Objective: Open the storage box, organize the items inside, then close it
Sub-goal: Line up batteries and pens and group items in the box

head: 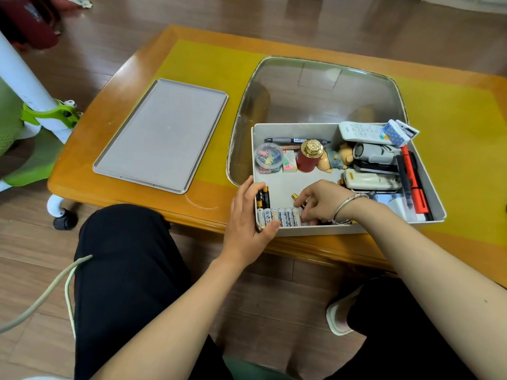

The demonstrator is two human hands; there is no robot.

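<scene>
The storage box (428, 193) sits open on the worktop (123, 138), lid (162, 135) left. The left hand (247, 218) grasps its near-left corner, steadying it; the right hand (321, 201) pinches batteries (282, 216) into a row.

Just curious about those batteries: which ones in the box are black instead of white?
The two black batteries under the left hand's fingers at the box's near-left corner; the row beside them is white.
</scene>
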